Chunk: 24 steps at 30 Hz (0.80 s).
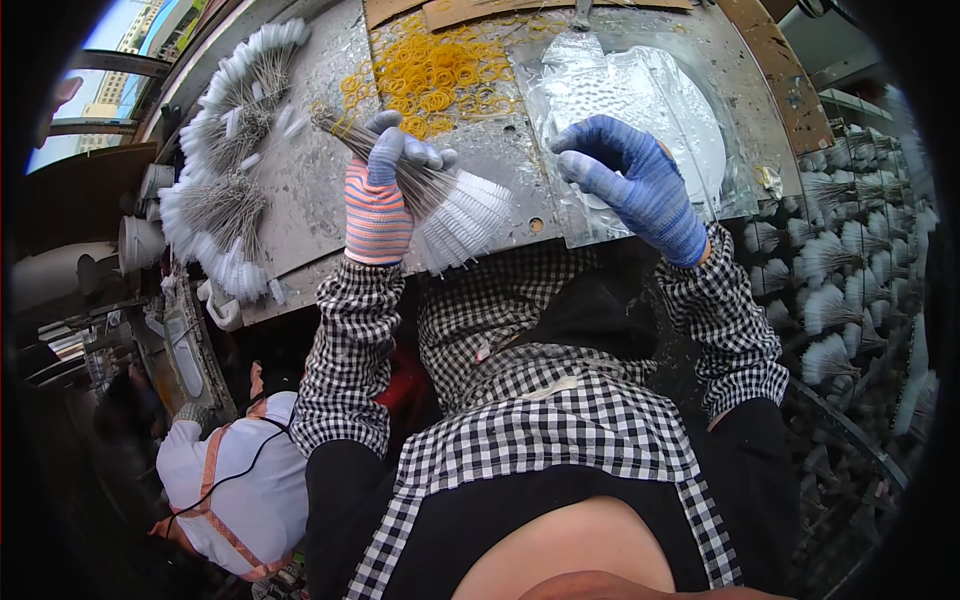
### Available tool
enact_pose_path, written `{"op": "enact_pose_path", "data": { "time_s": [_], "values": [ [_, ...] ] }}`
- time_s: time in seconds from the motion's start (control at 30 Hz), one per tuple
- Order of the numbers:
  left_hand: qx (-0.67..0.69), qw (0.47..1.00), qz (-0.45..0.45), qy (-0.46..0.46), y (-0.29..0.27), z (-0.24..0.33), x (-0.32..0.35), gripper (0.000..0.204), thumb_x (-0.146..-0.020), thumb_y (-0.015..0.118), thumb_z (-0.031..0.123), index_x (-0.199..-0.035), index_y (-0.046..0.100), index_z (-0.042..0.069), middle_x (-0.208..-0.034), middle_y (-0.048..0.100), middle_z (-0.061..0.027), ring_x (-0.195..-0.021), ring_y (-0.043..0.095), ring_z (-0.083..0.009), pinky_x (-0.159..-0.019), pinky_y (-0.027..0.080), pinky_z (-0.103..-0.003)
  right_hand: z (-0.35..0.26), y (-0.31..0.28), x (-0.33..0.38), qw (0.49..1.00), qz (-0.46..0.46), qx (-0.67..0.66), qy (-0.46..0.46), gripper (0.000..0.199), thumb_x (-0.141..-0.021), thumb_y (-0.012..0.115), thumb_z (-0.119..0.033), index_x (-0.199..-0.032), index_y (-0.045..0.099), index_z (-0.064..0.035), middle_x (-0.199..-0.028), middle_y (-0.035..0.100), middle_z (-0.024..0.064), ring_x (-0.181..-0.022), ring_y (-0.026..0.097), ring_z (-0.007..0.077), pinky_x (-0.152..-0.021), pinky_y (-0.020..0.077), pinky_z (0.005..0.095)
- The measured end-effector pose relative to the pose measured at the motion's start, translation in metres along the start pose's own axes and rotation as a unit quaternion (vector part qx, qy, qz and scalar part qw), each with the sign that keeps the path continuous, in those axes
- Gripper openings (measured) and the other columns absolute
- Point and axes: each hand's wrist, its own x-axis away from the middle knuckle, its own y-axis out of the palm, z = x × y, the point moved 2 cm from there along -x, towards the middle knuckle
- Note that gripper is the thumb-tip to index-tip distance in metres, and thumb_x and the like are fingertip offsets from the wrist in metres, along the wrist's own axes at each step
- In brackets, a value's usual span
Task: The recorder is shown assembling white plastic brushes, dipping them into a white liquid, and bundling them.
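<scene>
Because only the left hand (384, 188) clasps the wire-stemmed brushes (458, 212), upper centre — right hand (635, 185) spread — a loose hold could scatter them.

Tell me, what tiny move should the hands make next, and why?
Maybe bring the right hand over to gently straighten the brushes. Their white ends spread like a fan, the left hand grips their thin stems, and the right hand seems empty above the shiny sheet.
</scene>
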Motion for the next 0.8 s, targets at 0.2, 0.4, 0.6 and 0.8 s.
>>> {"op": "enact_pose_path", "data": {
  "time_s": [0.2, 0.4, 0.6, 0.8],
  "values": [
    [-0.059, 0.991, -0.113, -0.026, 0.028, -0.005, -0.023, 0.029, -0.103, 0.061, 0.019, -0.125, 0.048, 0.006, -0.08, 0.057, -0.0052, -0.077, 0.064, -0.0217, -0.083, 0.061, -0.049, -0.002, 0.011, -0.017, 0.971, -0.142, 0.189, -0.044, 0.033, -0.094, 0.074, -0.029, -0.113, 0.071, -0.0027, -0.094, 0.076, 0.0092, -0.089, 0.072, 0.015, -0.085, 0.0569, 0.0325],
    [-0.128, 0.97, -0.2, -0.044, 0.057, -0.018, -0.041, 0.023, -0.104, 0.059, 0.016, -0.125, 0.053, 0.009, -0.081, 0.057, -0.0054, -0.077, 0.061, -0.0212, -0.084, 0.06, -0.049, 0.008, 0.002, -0.026, 0.954, -0.183, 0.231, -0.054, 0.037, -0.094, 0.074, -0.033, -0.113, 0.068, -0.0023, -0.093, 0.076, 0.0126, -0.088, 0.073, 0.0196, -0.083, 0.057, 0.0351],
    [-0.162, 0.951, -0.261, -0.02, 0.085, -0.024, -0.067, 0.024, -0.103, 0.06, 0.016, -0.126, 0.053, 0.008, -0.084, 0.059, -0.0046, -0.079, 0.062, -0.0197, -0.08, 0.058, -0.045, 0.011, -0.016, -0.031, 0.976, -0.184, 0.12, 0.004, 0.047, -0.087, 0.083, -0.036, -0.111, 0.066, 0.0002, -0.083, 0.068, 0.0042, -0.078, 0.062, 0.0133, -0.077, 0.0518, 0.0308],
    [-0.004, 0.871, -0.395, -0.294, 0.151, -0.04, -0.075, 0.018, -0.105, 0.059, 0.029, -0.106, 0.061, 0.011, -0.081, 0.055, 0.0049, -0.066, 0.051, -0.0063, -0.065, 0.049, -0.025, 0.017, -0.058, -0.041, 0.894, -0.079, 0.434, -0.084, 0.042, -0.093, 0.072, -0.043, -0.11, 0.07, -0.0056, -0.096, 0.074, 0.0122, -0.086, 0.07, 0.0257, -0.085, 0.0553, 0.0353]
  ]
}}
